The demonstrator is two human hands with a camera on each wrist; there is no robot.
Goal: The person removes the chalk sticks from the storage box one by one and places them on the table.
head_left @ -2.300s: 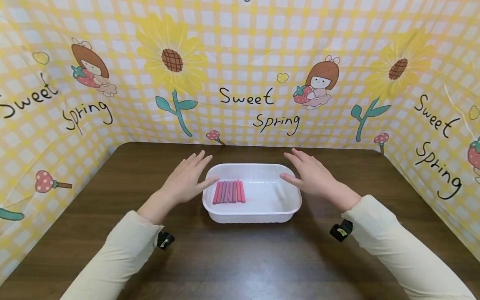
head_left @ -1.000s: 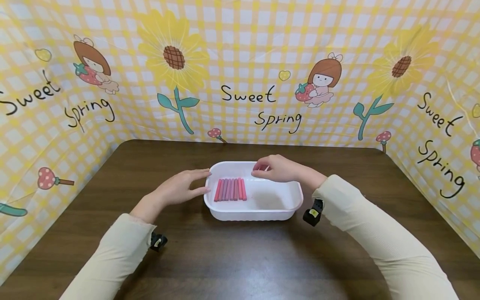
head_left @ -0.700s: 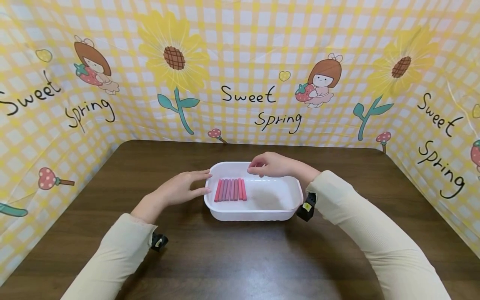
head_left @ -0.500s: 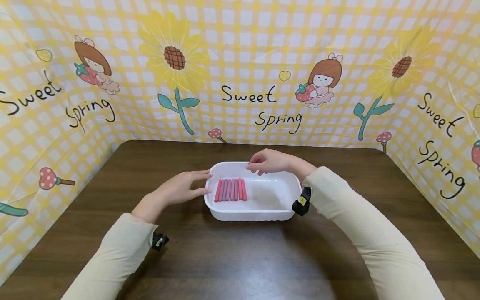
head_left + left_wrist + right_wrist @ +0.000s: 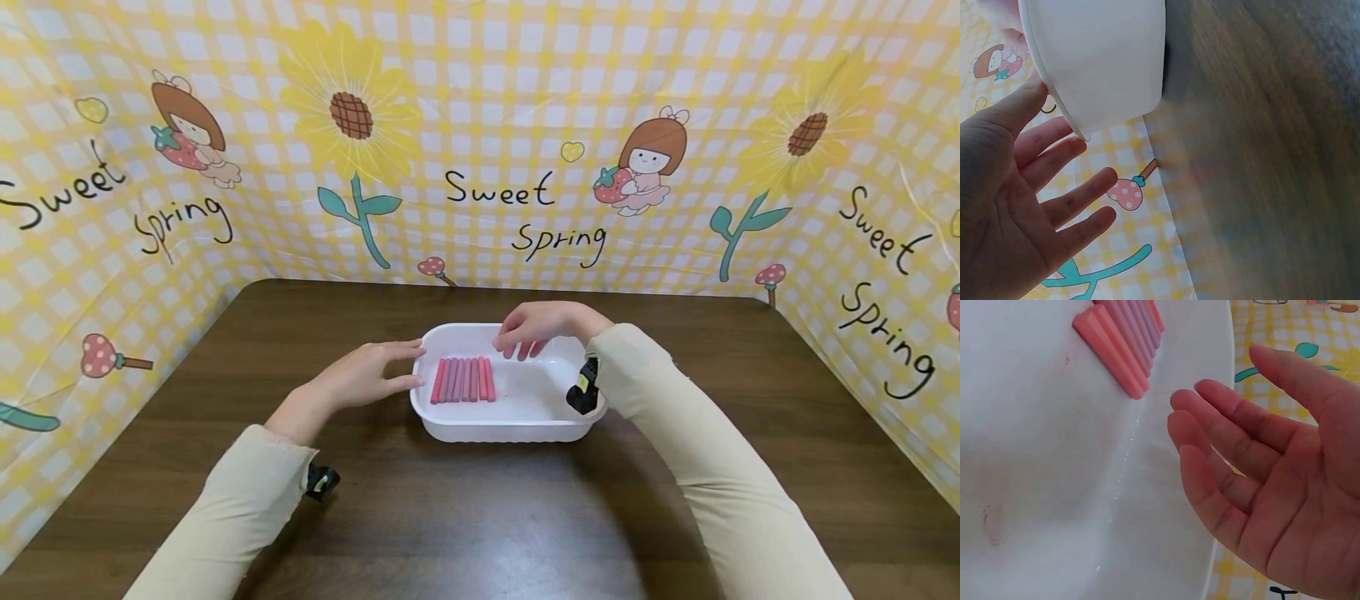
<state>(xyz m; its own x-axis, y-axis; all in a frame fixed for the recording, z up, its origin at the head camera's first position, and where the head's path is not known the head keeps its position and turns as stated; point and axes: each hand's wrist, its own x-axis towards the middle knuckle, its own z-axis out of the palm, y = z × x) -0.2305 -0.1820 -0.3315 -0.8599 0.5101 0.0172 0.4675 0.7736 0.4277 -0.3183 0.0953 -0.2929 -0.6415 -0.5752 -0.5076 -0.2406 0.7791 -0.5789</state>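
Note:
A white rectangular tub (image 5: 502, 432) with a raised rim stands on the table. In its left half, several pink and purple chalk-like sticks (image 5: 462, 380) lie side by side in a row. My left hand (image 5: 352, 377) is at the tub's left end, thumb and fingertips right at the rim; the left wrist view shows its other fingers (image 5: 1082, 197) spread and loose. Over the far side of the tub is my right hand (image 5: 542, 327), right of the sticks. In the right wrist view its fingers (image 5: 1210, 506) bend loosely with nothing between them.
The brown wooden table (image 5: 450, 517) extends around the tub. A yellow checked cloth (image 5: 480, 100) with printed flowers and figures rises behind and at both sides. Small reddish specks (image 5: 991, 528) mark the tub floor. Black wrist cameras (image 5: 322, 482) hang under both cuffs.
From beside the tub, my left hand has come to its left rim and stayed there. My right hand has moved left over the tub's far side, and its fingers now dip lower. The sticks look unmoved.

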